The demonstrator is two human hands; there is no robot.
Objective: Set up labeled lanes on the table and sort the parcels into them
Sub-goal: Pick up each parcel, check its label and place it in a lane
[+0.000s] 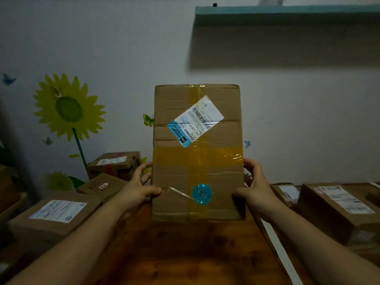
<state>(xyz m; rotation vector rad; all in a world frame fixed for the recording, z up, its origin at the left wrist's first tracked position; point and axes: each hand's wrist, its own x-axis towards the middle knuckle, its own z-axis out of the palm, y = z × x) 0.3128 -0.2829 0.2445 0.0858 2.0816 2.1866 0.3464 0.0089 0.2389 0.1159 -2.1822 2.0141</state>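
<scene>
A tall cardboard parcel (pixel 197 161) stands upright in front of me above the wooden table (pixel 185 254). It carries a white and blue shipping label, yellow tape and a round blue sticker. My left hand (pixel 139 186) grips its left edge, thumb on the front face. On the opposite edge my right hand (pixel 255 184) holds it the same way. A white tape strip (pixel 281 254) runs along the table at the right.
Several parcels lie on the left side: one with a white label (pixel 55 214), a flat one (pixel 100 186) and a box (pixel 115 163) behind. Two labelled parcels (pixel 337 204) (pixel 285 192) sit right of the tape. A teal shelf (pixel 287 13) hangs on the wall above.
</scene>
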